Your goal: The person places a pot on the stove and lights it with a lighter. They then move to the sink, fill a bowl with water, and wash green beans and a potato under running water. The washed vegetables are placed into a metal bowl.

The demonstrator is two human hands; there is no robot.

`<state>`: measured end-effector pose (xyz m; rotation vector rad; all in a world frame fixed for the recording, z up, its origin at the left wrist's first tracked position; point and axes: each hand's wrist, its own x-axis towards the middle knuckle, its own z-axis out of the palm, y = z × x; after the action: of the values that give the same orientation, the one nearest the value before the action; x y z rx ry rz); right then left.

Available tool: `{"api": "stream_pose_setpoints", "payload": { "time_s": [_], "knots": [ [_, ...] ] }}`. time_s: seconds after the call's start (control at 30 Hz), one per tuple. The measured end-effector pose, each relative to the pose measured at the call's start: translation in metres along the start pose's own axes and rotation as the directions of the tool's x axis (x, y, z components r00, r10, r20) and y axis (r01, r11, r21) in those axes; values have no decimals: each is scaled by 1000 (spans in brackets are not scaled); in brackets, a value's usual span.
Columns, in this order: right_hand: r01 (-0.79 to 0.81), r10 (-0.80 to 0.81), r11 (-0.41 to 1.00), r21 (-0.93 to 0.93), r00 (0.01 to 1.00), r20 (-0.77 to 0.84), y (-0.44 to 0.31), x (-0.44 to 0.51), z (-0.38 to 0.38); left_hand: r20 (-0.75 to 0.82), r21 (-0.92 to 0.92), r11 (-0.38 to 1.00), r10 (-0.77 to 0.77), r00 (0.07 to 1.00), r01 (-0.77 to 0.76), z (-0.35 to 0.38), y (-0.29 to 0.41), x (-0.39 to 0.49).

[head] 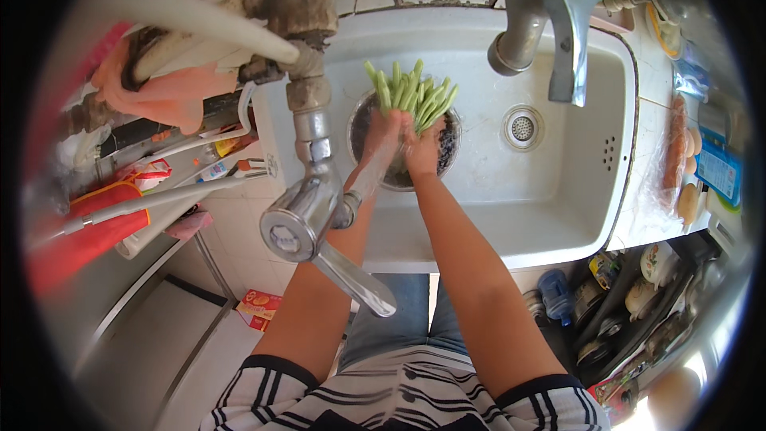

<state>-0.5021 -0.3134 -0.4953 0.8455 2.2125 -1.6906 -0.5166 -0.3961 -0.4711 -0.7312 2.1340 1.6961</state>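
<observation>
Both my hands grip one bunch of green beans, whose upper ends point away from me. My left hand clasps its left side, and my right hand holds it from the right. Under them, a round metal bowl of water stands in the left part of the white sink. A clear stream of water runs from the near chrome tap onto my left hand and the bowl. My fingertips are partly hidden by the beans.
A second chrome faucet juts over the sink above the drain. On the right counter are brown eggs beside a plastic bag. Left of the sink hang an orange cloth and pipes. A blue plastic bottle stands below right.
</observation>
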Motion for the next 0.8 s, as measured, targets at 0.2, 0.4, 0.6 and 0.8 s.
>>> {"api": "stream_pose_setpoints", "payload": {
  "time_s": [0.2,0.4,0.6,0.8],
  "knots": [
    [-130,131,991,-18,989,73,-15,6,-28,-200,-170,985,-24,980,-11,-1,-16,4],
    [261,-255,965,18,955,-152,-8,-18,-2,-114,-68,997,-46,992,38,2,-54,10],
    [-141,151,982,-126,986,71,-17,3,-27,-156,42,999,3,988,4,5,-19,4],
    [262,-255,938,226,965,-59,-13,-8,-16,-153,-46,945,313,937,-323,17,-36,8]
  ]
}}
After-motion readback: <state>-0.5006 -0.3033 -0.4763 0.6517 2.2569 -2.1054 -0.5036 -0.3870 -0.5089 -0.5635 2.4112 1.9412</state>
